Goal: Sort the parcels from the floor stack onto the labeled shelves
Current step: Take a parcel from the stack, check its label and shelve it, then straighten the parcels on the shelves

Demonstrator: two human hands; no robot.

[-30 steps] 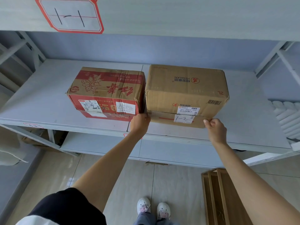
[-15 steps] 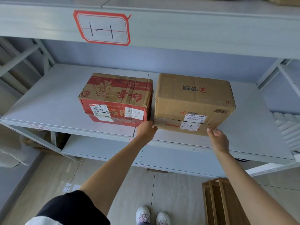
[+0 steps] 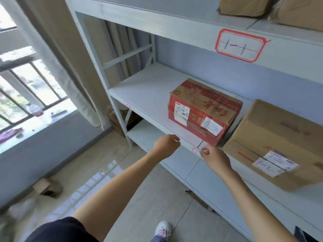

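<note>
At the far left a window (image 3: pixel 26 88) and a pale curtain (image 3: pixel 57 55) fill the view, and below them the floor (image 3: pixel 108 172) runs off to the lower left, with a small brown scrap of cardboard (image 3: pixel 46 188) lying on the tiles. No floor stack shows here, so the next parcel most likely lies out of view; which way cannot be told.

Moving right, the left hand (image 3: pixel 167 145) hangs just in front of the middle shelf (image 3: pixel 148 95) edge, fingers loosely curled and holding nothing. Just beside it the right hand (image 3: pixel 215 158) is likewise empty, its fingers bent and close to the small label on the shelf edge (whether they touch it cannot be told).

Behind the hands, the red parcel (image 3: pixel 203 111) sits on the middle shelf, long axis along the shelf, and close on its right the brown parcel (image 3: pixel 279 145) rests with a slip marked 1-2 facing out, its front corner jutting a little past the edge. Both hands are clear of these two, the right one nearer the brown parcel. Above, the shelf label (image 3: pixel 240 45) reads 1-1, and two more brown parcels (image 3: pixel 244 6) sit on the upper shelf.

This placement looks finished; the coming move is probably a turn away to fetch another.
</note>
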